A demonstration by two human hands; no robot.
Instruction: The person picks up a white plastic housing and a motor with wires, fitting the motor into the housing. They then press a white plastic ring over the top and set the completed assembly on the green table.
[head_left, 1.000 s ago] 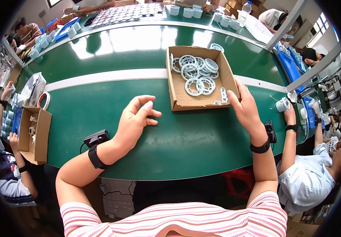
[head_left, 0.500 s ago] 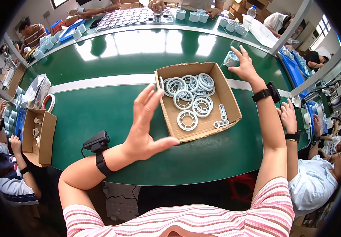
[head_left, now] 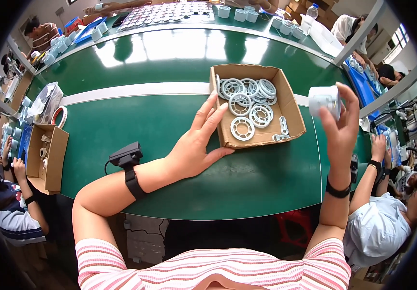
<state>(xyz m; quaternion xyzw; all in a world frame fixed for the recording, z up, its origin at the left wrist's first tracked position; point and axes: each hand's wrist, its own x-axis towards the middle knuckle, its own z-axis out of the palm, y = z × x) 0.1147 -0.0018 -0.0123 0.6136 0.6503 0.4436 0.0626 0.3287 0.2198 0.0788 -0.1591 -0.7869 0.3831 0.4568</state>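
Below my head camera, the smooth, glossy green table [head_left: 121,121] curves toward me, crossed by a flat pale strip [head_left: 136,90]. Near the middle stands a shallow open box [head_left: 290,104] of plain brown cardboard, reaching over that strip. My left hand [head_left: 196,142] is spread, thumb well apart from the fingers, its fingertips at the box's left rim and the thumb by the near corner; it grips nothing I can see. My right hand [head_left: 343,128] is curled around a pale blue, smooth cylindrical cup [head_left: 321,100], thumb in front and fingers behind, held up just to the right of the box. I cannot tell what the cup contains.

Inside the box, flat pale blue rings [head_left: 250,107] with slotted rims overlap in a loose pile, one lying flat by the near left side. Two small, slim pieces [head_left: 284,126] with holes lie in the near right corner.

At the table's left edge, a narrower cardboard carton [head_left: 57,162] holds small whitish pieces [head_left: 44,152] too small to make out. Behind it are a round roll of tape [head_left: 64,116] and a clear plastic bin [head_left: 48,102] with crumpled film in it. Across the far side, a broad tray [head_left: 165,15] carries rows of small parts, with more pale blue cups [head_left: 240,15] beside it.
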